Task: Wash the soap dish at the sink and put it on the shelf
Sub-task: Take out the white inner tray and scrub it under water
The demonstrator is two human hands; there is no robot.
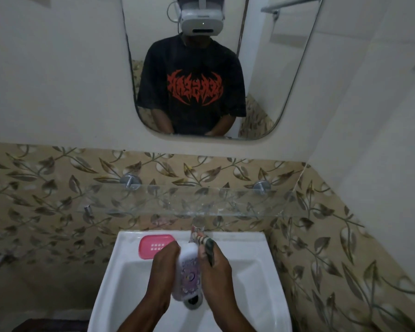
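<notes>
Holding a white patterned soap dish [188,271] over the sink [120,279], I am gripping it with my left hand [163,269], while my right hand [215,267] is clutching what may be a striped brush [207,245]. A pink tray [151,245] is sitting on the rim. The glass shelf [177,200] is hiding the tap.
</notes>
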